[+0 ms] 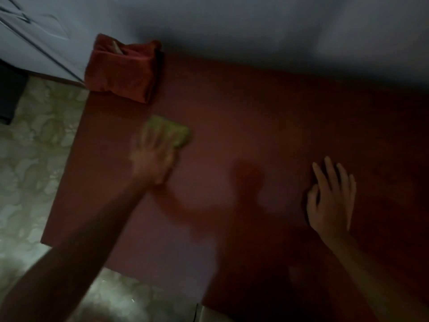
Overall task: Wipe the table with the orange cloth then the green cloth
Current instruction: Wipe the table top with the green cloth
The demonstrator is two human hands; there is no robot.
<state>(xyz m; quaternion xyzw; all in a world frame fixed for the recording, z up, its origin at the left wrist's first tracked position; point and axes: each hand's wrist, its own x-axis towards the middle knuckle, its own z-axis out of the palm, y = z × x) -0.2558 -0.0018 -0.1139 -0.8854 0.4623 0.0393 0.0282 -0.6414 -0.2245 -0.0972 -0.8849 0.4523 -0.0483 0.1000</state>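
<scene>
A dark red table (255, 126) fills most of the dim view. My left hand (154, 159) presses flat on a crumpled green cloth (174, 132) on the table's left part; the hand and cloth are motion-blurred. My right hand (332, 196) rests palm down on the table to the right, fingers spread, holding nothing. An orange-red cloth-covered box shape (120, 73) sits at the table's far left corner; whether this is the orange cloth I cannot tell.
A pale wall (255, 26) runs along the table's far edge. Patterned light floor (30, 159) shows to the left and below the table's left and near edges. A dark object (9, 94) stands at the far left.
</scene>
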